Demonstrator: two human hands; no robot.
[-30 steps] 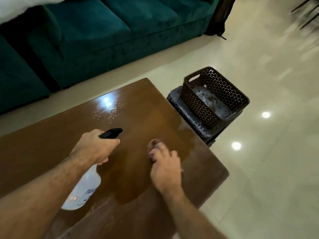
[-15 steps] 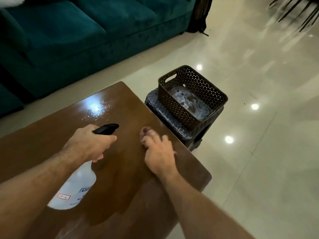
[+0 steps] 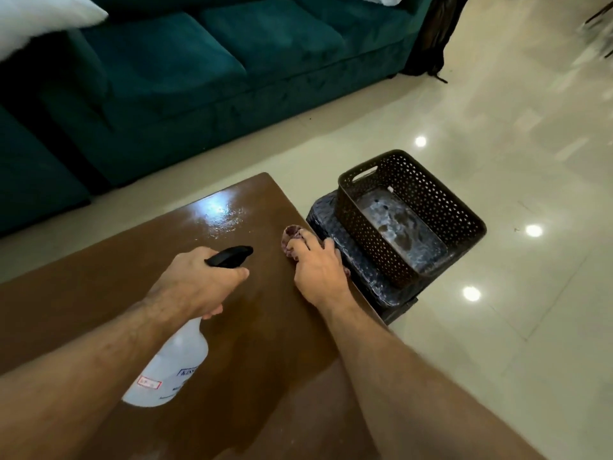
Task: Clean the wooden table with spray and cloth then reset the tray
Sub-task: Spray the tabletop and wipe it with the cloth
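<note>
The brown wooden table (image 3: 99,277) fills the lower left, with a wet shiny patch near its far corner. My left hand (image 3: 195,283) grips the black trigger head of a white spray bottle (image 3: 166,373), nozzle pointing toward the far right corner. My right hand (image 3: 315,263) presses flat on a small dark reddish cloth (image 3: 292,234) at the table's right edge; most of the cloth is hidden under the fingers. Just beyond that edge a dark perforated basket tray (image 3: 441,207) stands empty on a dark patterned stool (image 3: 326,217).
A teal sofa (image 3: 215,68) runs along the far side, with a white cushion (image 3: 36,21) at the top left. A glossy cream tiled floor (image 3: 497,327) spreads to the right, and a dark bag or cloth (image 3: 434,34) hangs by the sofa's end.
My right hand has slid the cloth forward and right to the table's edge beside the stool. The left hand keeps its hold on the spray bottle. The camera view has shifted.
</note>
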